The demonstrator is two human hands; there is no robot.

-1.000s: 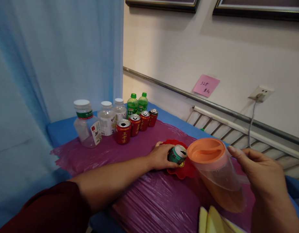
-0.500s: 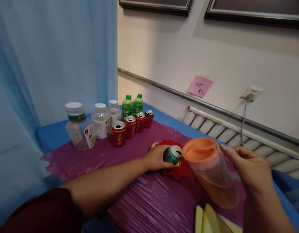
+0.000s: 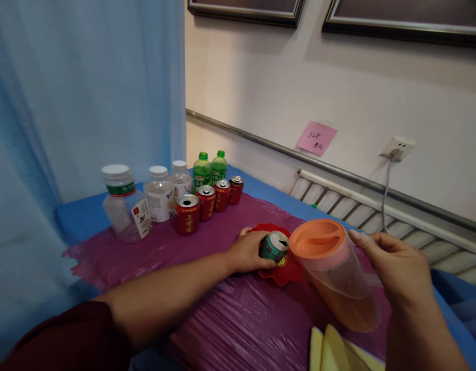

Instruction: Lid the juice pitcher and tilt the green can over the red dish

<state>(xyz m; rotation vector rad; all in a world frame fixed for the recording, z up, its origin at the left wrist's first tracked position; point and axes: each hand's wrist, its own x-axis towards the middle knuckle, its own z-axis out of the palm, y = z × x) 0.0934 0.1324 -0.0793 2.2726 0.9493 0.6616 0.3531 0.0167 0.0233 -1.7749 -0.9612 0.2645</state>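
Note:
My left hand (image 3: 250, 251) is wrapped round a green drink can (image 3: 274, 248), whose opened top leans a little to the right. Beneath the can lies a red scalloped tray (image 3: 282, 275). In my right hand (image 3: 398, 263) is a clear plastic pitcher (image 3: 340, 288) with an orange lid (image 3: 318, 238). The pitcher tilts left, its lid edge right beside the can's top. Brownish liquid fills its lower part. The handle is mostly hidden by my fingers. I cannot tell whether any liquid is flowing.
Red cans (image 3: 187, 215) stand in a row at the back left. Behind them are clear white-capped jars (image 3: 124, 208) and green bottles (image 3: 202, 170). A purple plastic sheet (image 3: 238, 322) covers the blue table. Yellow cloth (image 3: 336, 350) lies at the front. A radiator (image 3: 338, 201) runs along the wall.
The view has shifted very slightly. Both hands keep hold of the can and the pitcher in nearly the same position.

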